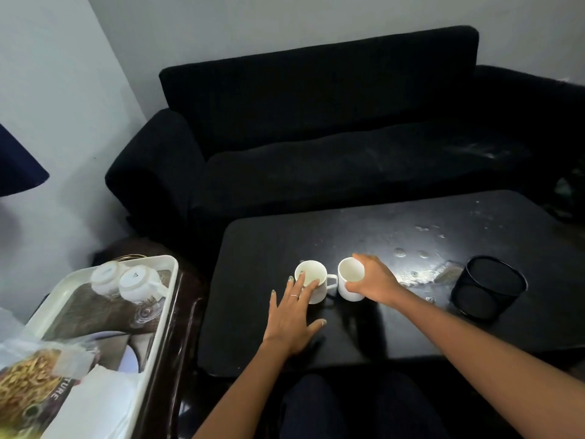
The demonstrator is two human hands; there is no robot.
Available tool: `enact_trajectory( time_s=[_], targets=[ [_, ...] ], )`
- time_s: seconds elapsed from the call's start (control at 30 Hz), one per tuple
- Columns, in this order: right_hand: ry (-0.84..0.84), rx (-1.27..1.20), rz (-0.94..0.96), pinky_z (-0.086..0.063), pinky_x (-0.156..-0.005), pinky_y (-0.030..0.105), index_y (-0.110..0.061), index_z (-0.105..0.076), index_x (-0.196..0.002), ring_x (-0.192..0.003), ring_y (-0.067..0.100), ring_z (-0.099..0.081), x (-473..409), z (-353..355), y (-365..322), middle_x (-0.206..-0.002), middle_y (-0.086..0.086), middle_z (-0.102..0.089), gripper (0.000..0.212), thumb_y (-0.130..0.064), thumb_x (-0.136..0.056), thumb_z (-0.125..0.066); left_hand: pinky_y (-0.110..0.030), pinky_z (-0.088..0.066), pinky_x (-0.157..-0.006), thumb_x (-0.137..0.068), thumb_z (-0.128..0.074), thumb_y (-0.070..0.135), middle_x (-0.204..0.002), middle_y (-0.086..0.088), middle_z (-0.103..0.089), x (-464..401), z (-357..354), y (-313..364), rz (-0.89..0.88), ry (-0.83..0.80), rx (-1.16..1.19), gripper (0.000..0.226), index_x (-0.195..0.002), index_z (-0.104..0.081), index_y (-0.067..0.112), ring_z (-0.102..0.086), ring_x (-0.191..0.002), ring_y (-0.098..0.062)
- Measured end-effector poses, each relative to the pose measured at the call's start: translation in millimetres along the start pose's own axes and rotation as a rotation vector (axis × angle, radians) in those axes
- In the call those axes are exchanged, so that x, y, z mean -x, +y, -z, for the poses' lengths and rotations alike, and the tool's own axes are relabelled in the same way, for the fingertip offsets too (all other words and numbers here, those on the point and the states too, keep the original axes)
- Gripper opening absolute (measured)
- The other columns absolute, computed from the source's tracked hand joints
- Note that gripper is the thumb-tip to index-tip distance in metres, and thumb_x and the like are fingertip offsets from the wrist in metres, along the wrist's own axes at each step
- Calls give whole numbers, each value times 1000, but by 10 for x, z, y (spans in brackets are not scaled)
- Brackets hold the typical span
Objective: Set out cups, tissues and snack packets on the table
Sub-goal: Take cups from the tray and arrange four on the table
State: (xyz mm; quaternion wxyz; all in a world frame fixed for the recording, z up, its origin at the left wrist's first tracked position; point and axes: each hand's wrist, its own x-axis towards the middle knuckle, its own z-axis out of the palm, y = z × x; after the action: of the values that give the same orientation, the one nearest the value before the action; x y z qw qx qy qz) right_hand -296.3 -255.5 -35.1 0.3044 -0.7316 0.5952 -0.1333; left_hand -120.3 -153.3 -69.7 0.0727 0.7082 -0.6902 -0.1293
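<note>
Two white cups stand upright side by side on the black table point(348, 236). My left hand point(292, 315) lies spread, its fingertips touching the left cup point(315, 282) without gripping it. My right hand point(372, 280) is closed around the right cup point(349, 277) from the right side. On the white tray point(158, 315) at the left lie two more white cups point(126, 280) upside down, a snack packet point(28, 381) and white tissues point(91, 403).
A black mesh pot point(489, 288) stands on the table right of the cups, with pale smears and spots on the tabletop behind them. A black sofa point(332, 137) runs along the far side. The tray rests on a dark side table point(177, 340).
</note>
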Motion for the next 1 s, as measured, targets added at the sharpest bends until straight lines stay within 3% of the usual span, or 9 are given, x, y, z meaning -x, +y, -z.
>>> enact_trajectory(
  time_s=[0.07, 0.17, 0.37, 0.47, 0.6, 0.67, 0.83, 1.0],
  targets=[
    [-7, 81, -14, -34, -100, 38, -23, -37, -138, -126, 26, -41, 17, -6, 14, -140, 5, -39, 75, -32, -72, -72, -51, 0, -117, -90, -50, 52, -161, 5, 12, 16, -4, 5, 7, -9, -27, 80, -150, 0, 38, 10, -148, -20],
    [74, 153, -16, -27, -103, 40, -26, -27, -143, -133, 25, -32, 71, -33, 17, -146, 2, -30, 85, -40, -72, -70, -51, -2, -117, -91, -47, 54, -159, 3, 21, 69, -12, -18, 31, -8, -40, 84, -149, 11, 38, 14, -148, -22],
    [324, 313, 115, -29, -94, 36, -23, -45, -126, -117, 23, -39, 254, -99, -95, -127, 1, -44, 50, -39, -81, -57, -48, -5, -118, -92, -45, 55, -161, 2, 14, 238, 74, -198, 95, 39, 11, 79, -150, 4, 35, 7, -149, -22],
    [374, 372, 237, -28, -86, 33, -23, -52, -118, -111, 22, -42, 323, -172, -255, -119, 0, -49, 36, -29, -83, -55, -42, -11, -120, -93, -45, 51, -161, 2, -1, 349, 186, -328, 123, 123, 19, 72, -151, -5, 32, -5, -148, -21],
    [330, 361, 391, -32, -84, 33, -24, -56, -113, -107, 20, -44, 375, -330, -613, -115, -4, -52, 31, -24, -82, -54, -32, -33, -110, -91, -52, 35, -144, 6, -44, 528, 441, -528, 214, 452, 48, 50, -139, -39, 27, -41, -133, -13],
    [307, 349, 461, -33, -83, 34, -24, -59, -110, -106, 21, -46, 409, -445, -826, -112, -4, -53, 28, -23, -81, -55, -33, -39, -101, -85, -60, 27, -131, 4, -57, 630, 568, -680, 276, 612, 39, 42, -127, -53, 24, -53, -121, -16],
    [171, 337, 652, -31, -89, 32, -27, -56, -111, -109, 17, -43, 458, -752, -1274, -115, -8, -51, 27, -28, -84, -51, -44, -34, -106, -83, -63, 25, -133, -8, -56, 815, 746, -1088, 504, 722, 27, 45, -126, -55, 13, -49, -124, -26],
    [66, 352, 791, -29, -93, 32, -23, -54, -118, -113, 17, -42, 454, -964, -1742, -120, -5, -49, 30, -27, -89, -48, -49, -21, -114, -91, -52, 39, -149, -16, -36, 972, 713, -1371, 748, 610, 65, 64, -142, -34, 5, -30, -139, -32]
  ],
)
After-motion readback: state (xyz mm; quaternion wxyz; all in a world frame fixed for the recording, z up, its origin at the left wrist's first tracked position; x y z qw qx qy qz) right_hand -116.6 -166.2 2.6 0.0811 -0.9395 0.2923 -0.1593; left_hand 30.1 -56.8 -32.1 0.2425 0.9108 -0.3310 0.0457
